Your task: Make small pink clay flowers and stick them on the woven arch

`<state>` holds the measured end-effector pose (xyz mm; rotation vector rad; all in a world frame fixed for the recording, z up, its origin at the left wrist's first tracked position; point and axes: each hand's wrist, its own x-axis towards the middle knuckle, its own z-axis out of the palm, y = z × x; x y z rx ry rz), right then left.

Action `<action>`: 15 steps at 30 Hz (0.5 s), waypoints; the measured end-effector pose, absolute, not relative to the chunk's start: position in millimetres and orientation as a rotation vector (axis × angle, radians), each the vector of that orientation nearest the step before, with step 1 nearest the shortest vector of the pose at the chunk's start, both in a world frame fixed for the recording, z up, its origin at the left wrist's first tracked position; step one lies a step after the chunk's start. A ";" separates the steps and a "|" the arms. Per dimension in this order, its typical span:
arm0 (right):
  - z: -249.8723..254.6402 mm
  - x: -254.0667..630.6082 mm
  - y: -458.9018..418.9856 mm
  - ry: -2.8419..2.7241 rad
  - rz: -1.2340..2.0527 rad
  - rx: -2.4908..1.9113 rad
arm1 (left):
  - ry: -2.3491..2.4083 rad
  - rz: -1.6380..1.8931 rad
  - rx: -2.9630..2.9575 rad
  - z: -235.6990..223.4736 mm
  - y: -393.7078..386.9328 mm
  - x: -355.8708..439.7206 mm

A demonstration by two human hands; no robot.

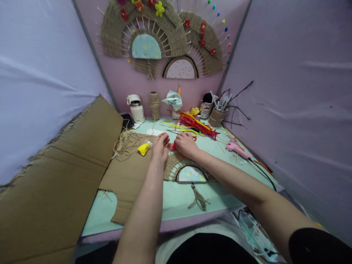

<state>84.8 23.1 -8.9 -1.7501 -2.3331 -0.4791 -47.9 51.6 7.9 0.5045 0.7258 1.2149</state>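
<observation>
My left hand (161, 146) is raised over the table with its fingers curled together; what they pinch, if anything, is hidden. Close by, my right hand (187, 145) is closed, its fingers at a small red piece (173, 147) between the two hands, too small to identify. Below them lies a half-round twine-woven fan (172, 161) with a pale patterned half-circle (191, 174) at its middle and a twine tassel (198, 198) hanging toward the front. My right forearm covers part of its right side. Scissors (173, 131) lie just beyond my hands.
Cardboard (123, 194) covers the left side, with loose twine (126, 145) and a yellow piece (143, 149) on it. Red and yellow pipe cleaners (200, 126) lie behind. A pink glue gun (238, 149) rests right. A bottle (136, 110), twine spool (154, 105) and pen pot (218, 116) stand at the back.
</observation>
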 end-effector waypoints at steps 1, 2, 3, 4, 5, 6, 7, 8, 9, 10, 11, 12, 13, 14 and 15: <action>-9.1 84.7 21.4 -2.345 -0.473 -1.750 | 0.722 1.217 0.500 8.0 51.4 -48.1; -9.0 84.7 19.7 -2.358 -0.461 -1.747 | 0.717 1.217 0.497 7.9 51.4 -48.2; -8.9 85.1 18.2 -2.370 -0.441 -1.744 | 0.711 1.217 0.497 7.6 51.5 -48.3; -8.6 85.7 16.8 -2.371 -0.414 -1.742 | 0.706 1.217 0.497 7.2 51.8 -48.4; -8.2 86.6 15.7 -2.358 -0.383 -1.739 | 0.705 1.218 0.496 6.7 52.1 -48.5; -7.8 87.7 14.8 -2.331 -0.352 -1.733 | 0.706 1.219 0.495 6.2 52.4 -48.5; -7.3 88.9 14.2 -2.294 -0.324 -1.725 | 0.709 1.220 0.493 5.7 52.6 -48.4; -7.0 90.1 13.7 -2.257 -0.297 -1.714 | 0.713 1.220 0.492 5.2 52.9 -48.3; -6.7 91.2 13.4 -2.227 -0.271 -1.704 | 0.716 1.219 0.490 4.9 53.0 -48.2; -6.7 92.1 13.3 -2.209 -0.244 -1.695 | 0.718 1.217 0.488 4.6 53.1 -48.1; -6.9 92.8 13.4 -2.198 -0.214 -1.689 | 0.719 1.216 0.487 4.5 53.2 -48.0; -7.5 93.3 13.8 -2.190 -0.181 -1.681 | 0.719 1.216 0.484 4.4 53.2 -48.0; -8.3 93.7 14.4 -2.178 -0.146 -1.669 | 0.720 1.218 0.480 4.4 53.2 -48.1; -9.4 94.0 15.2 -2.157 -0.109 -1.653 | 0.723 1.220 0.474 4.5 53.3 -48.2; -10.8 94.3 16.2 -2.127 -0.071 -1.638 | 0.727 1.222 0.467 4.5 53.5 -48.3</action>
